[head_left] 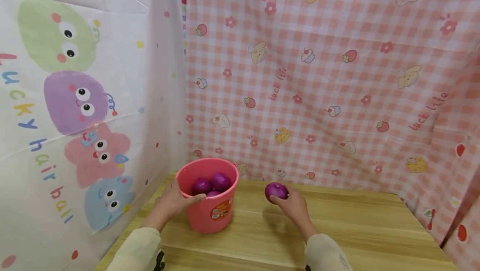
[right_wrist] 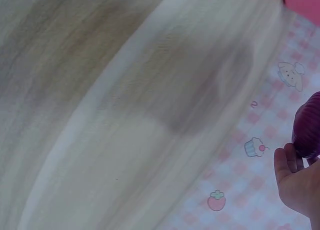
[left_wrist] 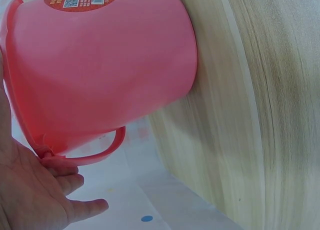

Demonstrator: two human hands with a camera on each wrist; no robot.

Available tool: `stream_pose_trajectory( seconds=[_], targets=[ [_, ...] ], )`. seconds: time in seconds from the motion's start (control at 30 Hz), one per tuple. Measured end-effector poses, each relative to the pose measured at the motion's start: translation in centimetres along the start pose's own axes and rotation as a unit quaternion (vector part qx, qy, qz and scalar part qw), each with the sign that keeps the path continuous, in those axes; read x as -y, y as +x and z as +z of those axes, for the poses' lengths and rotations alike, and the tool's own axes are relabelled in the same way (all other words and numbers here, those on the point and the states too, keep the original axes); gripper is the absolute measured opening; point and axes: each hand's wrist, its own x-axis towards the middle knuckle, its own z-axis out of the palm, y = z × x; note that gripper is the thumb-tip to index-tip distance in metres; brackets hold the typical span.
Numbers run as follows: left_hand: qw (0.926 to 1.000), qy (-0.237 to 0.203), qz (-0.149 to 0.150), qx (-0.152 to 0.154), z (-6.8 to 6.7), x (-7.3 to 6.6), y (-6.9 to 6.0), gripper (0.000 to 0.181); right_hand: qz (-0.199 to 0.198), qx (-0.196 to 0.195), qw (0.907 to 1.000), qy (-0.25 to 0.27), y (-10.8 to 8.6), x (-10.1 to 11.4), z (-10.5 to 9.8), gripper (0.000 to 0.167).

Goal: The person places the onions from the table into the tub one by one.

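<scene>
A pink plastic bucket (head_left: 200, 217) stands upright on the wooden table, left of centre in the head view. Several red onions (head_left: 220, 182) lie inside it. My left hand (head_left: 169, 202) holds the bucket at its left rim, thumb along the near edge. In the left wrist view, its outer fingers (left_wrist: 89, 209) stick out beside the bucket's handle (left_wrist: 97, 158). To the right of the bucket, my right hand (head_left: 295, 209) grips another red onion (head_left: 274, 192) above the table. The right wrist view shows only part of that onion (right_wrist: 307, 125) at its right edge.
The wooden table (head_left: 360, 225) reaches back to a pink checked cloth (head_left: 322, 83) hung behind it. A white cloth (head_left: 157, 96) with cartoon figures hangs along the left side. An orange-red label (head_left: 221, 210) is on the bucket's wall.
</scene>
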Motion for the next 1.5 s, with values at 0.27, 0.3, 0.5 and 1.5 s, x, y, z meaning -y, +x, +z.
stream_pose_trajectory(
  seconds=[0.27,0.3,0.5,1.5],
  targets=[
    [0.9999,0.01,-0.003,0.0,-0.1,0.1,-0.1,0.119,-0.02,-0.013,0.9997,0.009,0.5,1.6,-0.4,0.063],
    [0.9999,0.011,-0.005,0.0,-0.1,0.1,-0.1,0.12,-0.019,-0.014,0.9997,0.01,0.6,1.8,-0.4,0.064],
    [0.9999,0.008,-0.007,0.002,-0.2,0.1,-0.1,0.121,-0.029,-0.016,0.9993,0.013,0.9,3.1,-0.7,0.064],
    [0.9999,0.014,-0.004,0.006,-0.2,-0.3,-0.2,0.12,-0.068,0.0,0.9932,0.095,1.6,11.0,-0.5,0.056]
  ],
)
